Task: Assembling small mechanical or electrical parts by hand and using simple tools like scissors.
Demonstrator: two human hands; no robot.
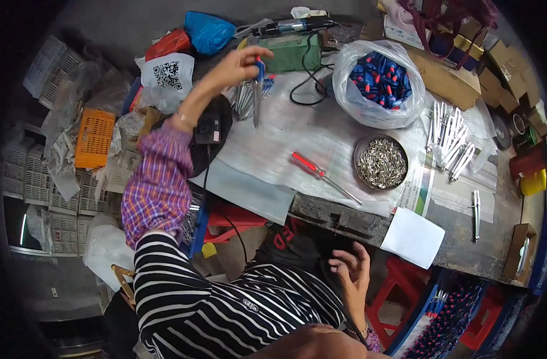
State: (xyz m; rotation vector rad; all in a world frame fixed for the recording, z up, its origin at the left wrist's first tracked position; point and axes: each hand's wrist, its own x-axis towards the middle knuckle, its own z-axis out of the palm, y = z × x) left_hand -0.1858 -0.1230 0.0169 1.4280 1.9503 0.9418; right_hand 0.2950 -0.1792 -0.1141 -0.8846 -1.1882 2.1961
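Observation:
My left hand (pixel 233 69) reaches over the far left of the table, fingers closed round the blue handle of a pair of scissors (pixel 258 99). Its metal blades point down toward the table. Beside them lies a bunch of loose metal blades (pixel 243 100), partly behind the scissors, and some blue-and-red handles show close by. My right hand (pixel 352 272) is over my lap near the table's front edge, fingers apart and loosely bent, holding nothing. Between the hands, a red-handled screwdriver (pixel 309 163) lies on the white sheet.
A round bowl of small metal fasteners (pixel 381 163) stands right of the screwdriver. Behind it sits a clear bag of blue-and-red handles (pixel 380 84). Silver blades (pixel 450 134) lie at the right. A green box (pixel 291 52) with a black cable stands at the back; an orange basket (pixel 95 137) is far left.

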